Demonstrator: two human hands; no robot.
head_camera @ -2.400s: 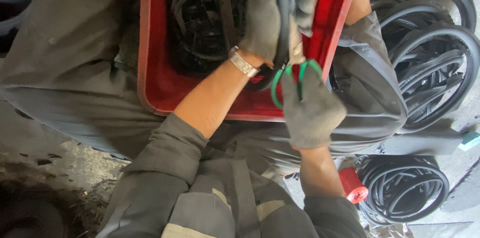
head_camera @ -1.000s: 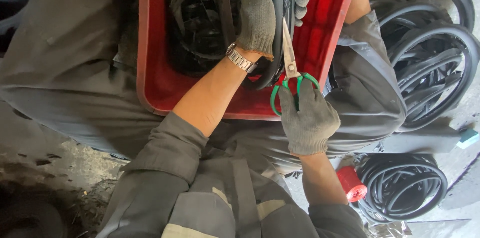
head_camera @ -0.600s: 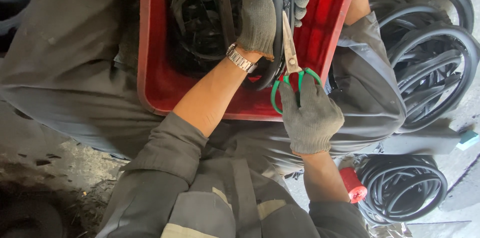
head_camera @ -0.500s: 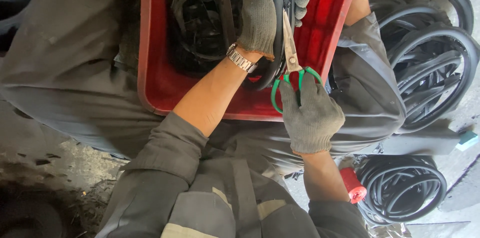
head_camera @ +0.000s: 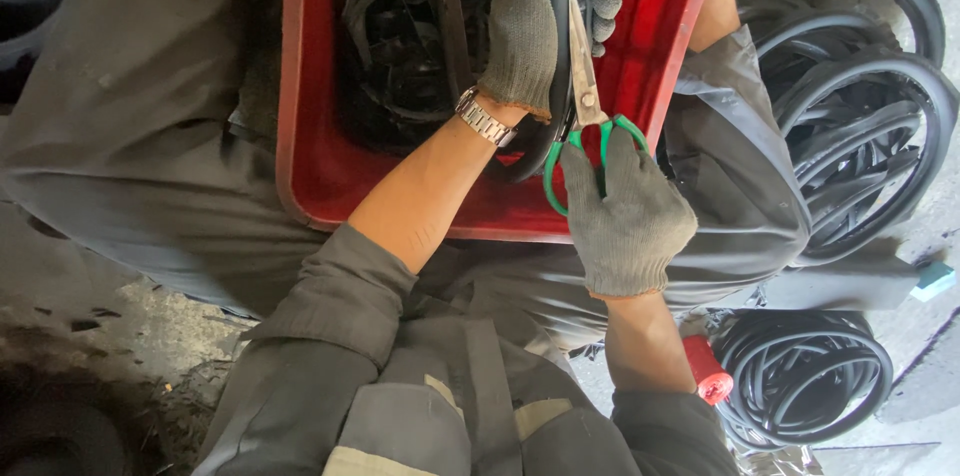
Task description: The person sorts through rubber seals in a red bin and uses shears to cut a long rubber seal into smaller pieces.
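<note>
My right hand [head_camera: 627,216], in a grey knit glove, grips green-handled scissors [head_camera: 585,106] whose blades point up along a black rubber strip [head_camera: 556,46]. My left hand [head_camera: 530,21], also gloved, with a metal wristwatch [head_camera: 485,118] on the wrist, holds that strip above a red plastic crate [head_camera: 310,166]. The crate rests on my lap and holds several cut black rubber strips [head_camera: 410,26]. The scissor blades lie right beside the strip; their tips are partly hidden by my left glove.
Black rubber rings and tyre-like hoops [head_camera: 860,126] are stacked on the ground at right. A smaller coil of black rubber [head_camera: 805,376] lies at lower right, beside a red cylinder [head_camera: 705,374]. Dirty concrete floor [head_camera: 110,326] shows at left.
The right hand went from gripping the strip up against the left hand to working the scissors lower down. Over the last second the scissors have edged slightly upward along the strip.
</note>
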